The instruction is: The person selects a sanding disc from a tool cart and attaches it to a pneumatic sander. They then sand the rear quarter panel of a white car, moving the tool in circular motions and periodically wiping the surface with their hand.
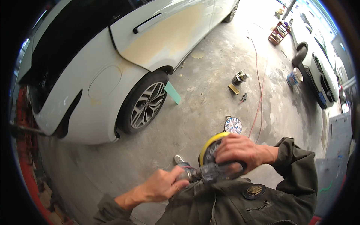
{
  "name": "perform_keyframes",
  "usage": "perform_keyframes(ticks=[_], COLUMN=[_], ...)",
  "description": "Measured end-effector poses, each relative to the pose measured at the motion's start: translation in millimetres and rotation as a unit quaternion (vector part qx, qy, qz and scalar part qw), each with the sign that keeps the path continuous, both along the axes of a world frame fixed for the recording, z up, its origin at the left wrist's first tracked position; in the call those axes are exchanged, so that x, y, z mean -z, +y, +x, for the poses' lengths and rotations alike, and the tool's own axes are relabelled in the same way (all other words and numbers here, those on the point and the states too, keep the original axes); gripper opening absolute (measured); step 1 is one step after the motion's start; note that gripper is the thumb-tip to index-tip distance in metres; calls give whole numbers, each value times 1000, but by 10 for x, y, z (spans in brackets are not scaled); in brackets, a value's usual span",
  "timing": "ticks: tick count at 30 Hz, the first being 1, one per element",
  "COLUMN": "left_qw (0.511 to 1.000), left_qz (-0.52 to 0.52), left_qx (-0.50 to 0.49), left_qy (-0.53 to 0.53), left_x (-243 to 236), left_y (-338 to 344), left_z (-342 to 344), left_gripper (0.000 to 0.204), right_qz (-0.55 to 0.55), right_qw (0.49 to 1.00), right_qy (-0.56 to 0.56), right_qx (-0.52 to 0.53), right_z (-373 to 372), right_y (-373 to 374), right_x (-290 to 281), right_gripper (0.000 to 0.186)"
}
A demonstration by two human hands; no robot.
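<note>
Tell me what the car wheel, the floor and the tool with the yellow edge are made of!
Wheel: likely metal, silvery and shiny; its dark, dull tyre looks like rubber. Floor: probably concrete, matte, grey and blotchy. Tool: perhaps plastic, dark with glossy glints, though blurred; its yellow edge could be foam or plastic.

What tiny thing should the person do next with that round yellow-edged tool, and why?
Maybe use the left hand to check that the metal connector is snug: those fingers already grip it at the tail of the round tool, while the right hand holds the tool's top, away from the white car.
</note>
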State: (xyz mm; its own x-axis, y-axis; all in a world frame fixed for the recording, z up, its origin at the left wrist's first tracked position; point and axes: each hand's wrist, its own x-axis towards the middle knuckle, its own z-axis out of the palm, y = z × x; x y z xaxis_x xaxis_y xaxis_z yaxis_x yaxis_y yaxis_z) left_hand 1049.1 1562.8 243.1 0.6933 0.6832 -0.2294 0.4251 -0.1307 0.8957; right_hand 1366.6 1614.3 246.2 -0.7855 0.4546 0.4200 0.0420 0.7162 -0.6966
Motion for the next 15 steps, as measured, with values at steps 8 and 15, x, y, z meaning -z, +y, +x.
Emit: perform_keyframes(ticks=[8,15], left_qw=[996,991], left_qz=[-31,63], left_qx=[81,-65], left_qy=[-2,97], left_x=[-249,473], left_y=[598,1719], left_z=[44,538], left_gripper=[28,29], right_qz=[71,76], right_qw=[997,990], right_qy=[29,-19], right_qx=[-11,119], right_z=[7,397], right_y=[291,1692], right_x=[-90,763], right_gripper=[31,56])
